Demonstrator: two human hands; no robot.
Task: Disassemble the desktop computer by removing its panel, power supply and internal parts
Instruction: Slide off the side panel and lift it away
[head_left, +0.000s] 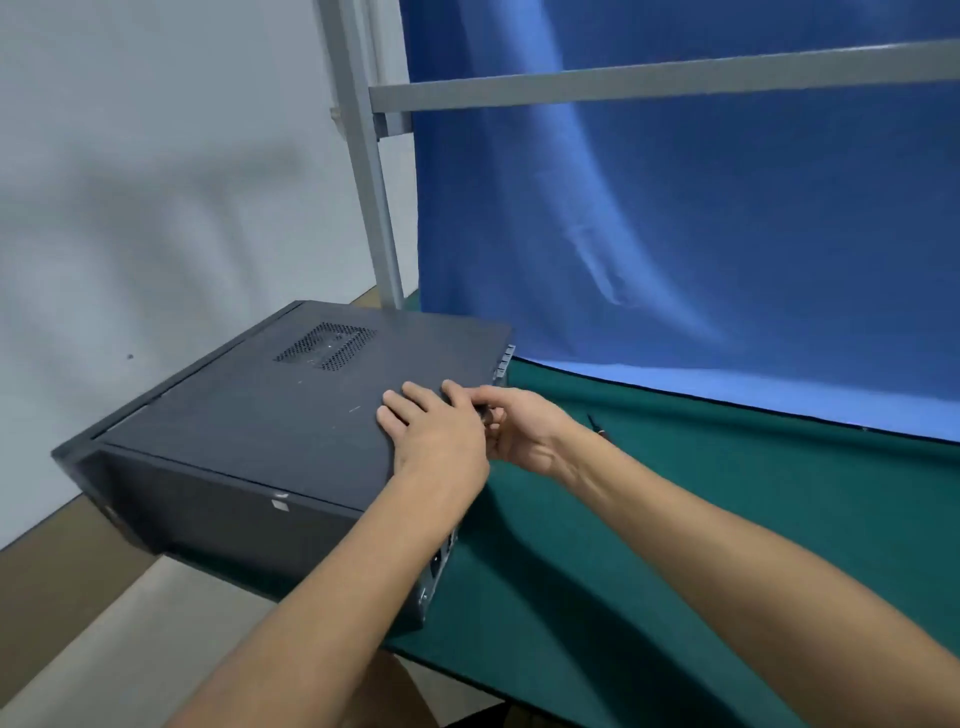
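Observation:
A black desktop computer case (249, 431) lies on its side at the left end of the table, its side panel (270, 410) facing up with a perforated vent (327, 345). My left hand (431, 431) lies flat with straight fingers on the panel near its rear edge. My right hand (511, 426) is at that same rear edge, its fingers and thumb pinching a small dark thumbscrew (484, 413) on the case's back. The metal rear face (436, 571) of the case shows only partly, below my left forearm.
The table carries a green mat (675, 519). A thin dark tool (596, 423) lies on it just behind my right wrist. A blue cloth (701, 234) hangs at the back over a grey metal frame (374, 182). The case's left end overhangs the table's edge.

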